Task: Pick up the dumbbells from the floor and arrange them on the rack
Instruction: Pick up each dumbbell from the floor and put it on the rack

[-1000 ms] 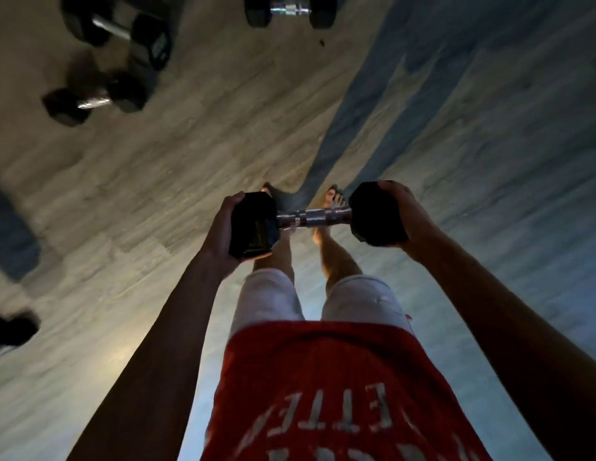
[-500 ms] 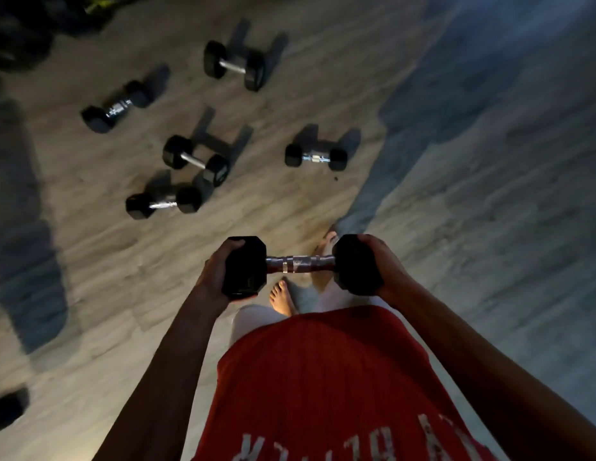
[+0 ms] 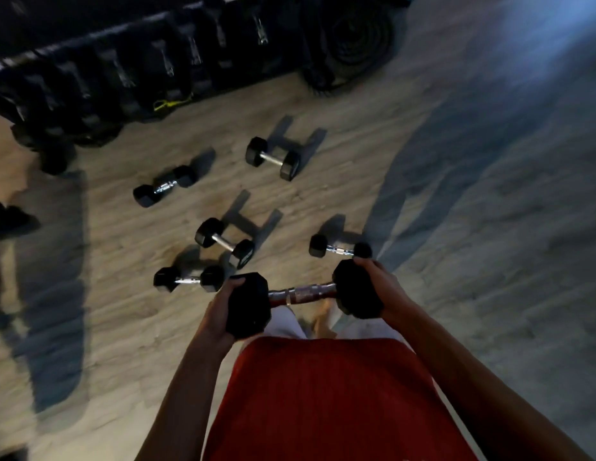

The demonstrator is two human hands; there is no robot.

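Ahead of the red shirt (image 3: 323,394), off the floor (image 3: 456,227), the carried dumbbell (image 3: 301,292) hangs roughly level. The left hand (image 3: 220,311) cups and grips its left head and the right hand (image 3: 381,287) wraps its right head. The bar between them is bare.

The rack (image 3: 123,71) stands ahead and to the left, dark, with rows of weights on it, well apart from the load.

My read of the step: carry to the rack.
- Keep the load level and close to the body. Both grips need to stay tight, since the heads look a poorer hold than the bar.
- Before setting down, shifting one hand to the bar would likely keep fingers from getting pinched against neighbours.
- Which slot is free I cannot tell; it is too dark.

The path is littered. A small dumbbell (image 3: 339,249) lies just beyond the right hand, a middle dumbbell (image 3: 225,242) and a near-left dumbbell (image 3: 188,279) lie close together, and a far-left dumbbell (image 3: 165,186) and a far dumbbell (image 3: 273,158) sit nearer the rack. A bare foot (image 3: 323,316) shows below the bar, so a drop or a stubbed toe is the risk. Step around them.

No writing is readable. There is a pale mark on one head of the middle dumbbell, too blurred to read. No letters are visible on the shirt.
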